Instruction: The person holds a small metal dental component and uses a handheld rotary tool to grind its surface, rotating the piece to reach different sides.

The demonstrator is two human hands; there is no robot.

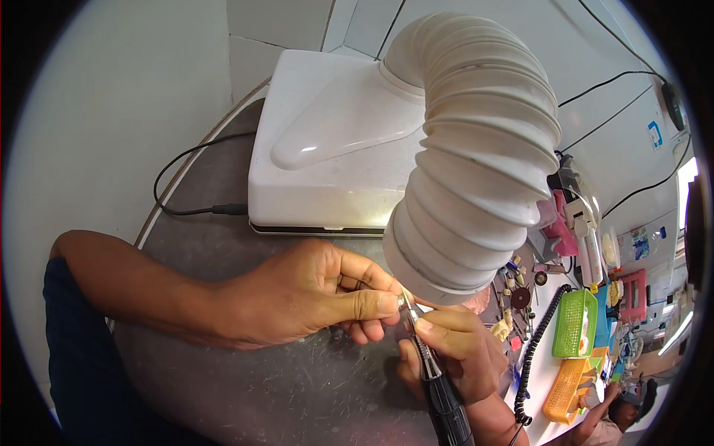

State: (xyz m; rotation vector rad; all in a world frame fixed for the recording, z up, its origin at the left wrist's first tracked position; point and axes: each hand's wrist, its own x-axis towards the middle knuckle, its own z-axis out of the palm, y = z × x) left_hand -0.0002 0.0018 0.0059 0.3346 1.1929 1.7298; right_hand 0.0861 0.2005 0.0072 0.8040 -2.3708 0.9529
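Note:
My left hand (pixel 312 293) reaches in from the left, thumb and index finger pinched on a small pale piece (pixel 402 300), too small to name for certain. In my right hand (pixel 465 346) is a black and silver rotary handpiece (pixel 440 394), held like a pen. The handpiece's thin tip points up and meets or nearly meets the pale piece; contact cannot be made out. Just above both hands hangs the mouth of a white corrugated suction hose (pixel 476 163). It bends over from a white dust collector box (pixel 335 149) behind the hands.
On the grey work surface (pixel 297 394), several burs and discs (pixel 521 297) lie right of the hose. A coiled black cord (pixel 537 357) runs beside a green basket (pixel 574 323) and an orange basket (pixel 567 390). At the lower right sits another person (pixel 621 412).

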